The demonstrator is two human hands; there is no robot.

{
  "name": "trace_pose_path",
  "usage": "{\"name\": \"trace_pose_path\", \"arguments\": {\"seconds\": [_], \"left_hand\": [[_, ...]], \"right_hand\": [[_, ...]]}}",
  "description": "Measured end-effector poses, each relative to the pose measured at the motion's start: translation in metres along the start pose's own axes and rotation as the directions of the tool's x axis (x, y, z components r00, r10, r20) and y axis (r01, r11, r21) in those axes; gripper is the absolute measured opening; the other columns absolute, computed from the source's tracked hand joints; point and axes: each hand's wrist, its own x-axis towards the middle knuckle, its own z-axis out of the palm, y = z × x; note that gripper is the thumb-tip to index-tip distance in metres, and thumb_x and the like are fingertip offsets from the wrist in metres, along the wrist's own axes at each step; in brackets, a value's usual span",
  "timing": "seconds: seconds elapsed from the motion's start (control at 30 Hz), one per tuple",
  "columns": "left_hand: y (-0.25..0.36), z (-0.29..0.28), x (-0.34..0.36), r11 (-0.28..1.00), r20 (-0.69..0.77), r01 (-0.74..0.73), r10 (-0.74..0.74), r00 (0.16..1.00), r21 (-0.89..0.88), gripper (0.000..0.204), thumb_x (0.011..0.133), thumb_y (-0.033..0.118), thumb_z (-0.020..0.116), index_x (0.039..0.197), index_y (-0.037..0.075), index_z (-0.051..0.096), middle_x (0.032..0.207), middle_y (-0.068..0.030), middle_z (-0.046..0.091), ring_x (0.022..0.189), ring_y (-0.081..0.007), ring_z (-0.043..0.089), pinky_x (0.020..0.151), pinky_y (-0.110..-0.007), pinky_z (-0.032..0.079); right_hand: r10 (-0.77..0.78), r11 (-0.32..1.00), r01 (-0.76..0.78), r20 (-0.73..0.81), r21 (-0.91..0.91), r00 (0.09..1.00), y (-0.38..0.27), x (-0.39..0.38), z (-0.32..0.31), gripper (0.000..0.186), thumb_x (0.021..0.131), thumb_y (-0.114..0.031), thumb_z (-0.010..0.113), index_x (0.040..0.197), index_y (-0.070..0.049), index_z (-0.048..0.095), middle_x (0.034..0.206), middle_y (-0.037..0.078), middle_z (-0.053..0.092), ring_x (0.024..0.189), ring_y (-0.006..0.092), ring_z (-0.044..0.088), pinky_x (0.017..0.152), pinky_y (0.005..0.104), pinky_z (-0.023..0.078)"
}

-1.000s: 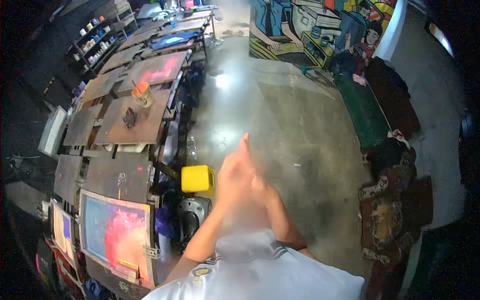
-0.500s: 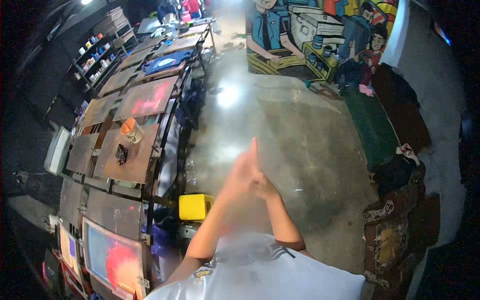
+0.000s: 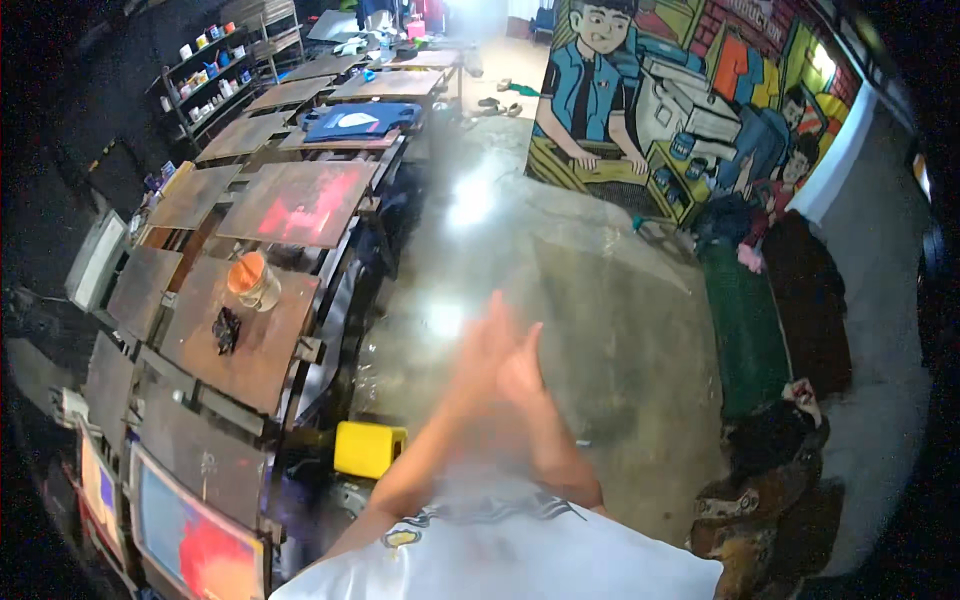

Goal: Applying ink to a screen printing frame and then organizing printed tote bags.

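Note:
Both hands are raised in front of my chest, over the concrete floor (image 3: 610, 330). My left hand (image 3: 486, 345) points away from me with its fingers stretched out, blurred by motion. Against it or very close to it is my right hand (image 3: 521, 371), its palm side turned toward the left and a finger or thumb standing up. Whether the palms touch, I cannot tell. Neither hand shows anything in it. A white shirt (image 3: 480, 555) covers my body below the forearms.
Left of me runs a long row of printing boards (image 3: 240, 350), bearing a bucket with orange rim (image 3: 253, 281), a crumpled black thing (image 3: 226, 330), a blue shirt (image 3: 360, 120) and a framed screen (image 3: 200, 530). A yellow box (image 3: 370, 449) sits beside them. Right are rolled-up fabrics (image 3: 745, 330) and a painted mural (image 3: 640, 110).
The view has tilted up, showing more of the mural and far floor. My right hand, earlier bent against the left, now has its fingers more extended.

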Motion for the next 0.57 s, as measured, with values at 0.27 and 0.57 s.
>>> {"name": "trace_pose_path", "arguments": {"seconds": [0.27, 0.57], "left_hand": [[0.006, -0.049, 0.115, 0.987, 0.218, -0.094, 0.064, 0.974, 0.131, 0.029, 0.088, 0.023, 0.071, 0.108, 0.004, 0.059, 0.104, -0.0036, 0.043, 0.083, -0.011, 0.042, 0.068, -0.024, 0.035], [-0.055, -0.068, 0.199, 0.986, 0.342, -0.058, 0.002, 0.94, 0.154, 0.042, 0.088, 0.021, 0.072, 0.125, 0.006, 0.059, 0.118, -0.007, 0.043, 0.107, -0.016, 0.042, 0.089, -0.031, 0.038]], "right_hand": [[-0.084, 0.983, 0.071, 0.072, 0.167, 0.994, -0.039, 0.11, 0.036, 0.113, 0.078, -0.091, 0.011, 0.158, -0.012, 0.002, 0.133, 0.007, 0.046, 0.104, 0.0186, 0.044, 0.099, 0.0331, 0.033], [0.146, 0.765, -0.112, -0.001, 0.634, 0.989, -0.039, 0.204, -0.016, 0.106, 0.08, -0.09, 0.018, 0.158, -0.02, 0.012, 0.15, 0.002, 0.033, 0.104, 0.0192, 0.043, 0.101, 0.0362, 0.033]]}}
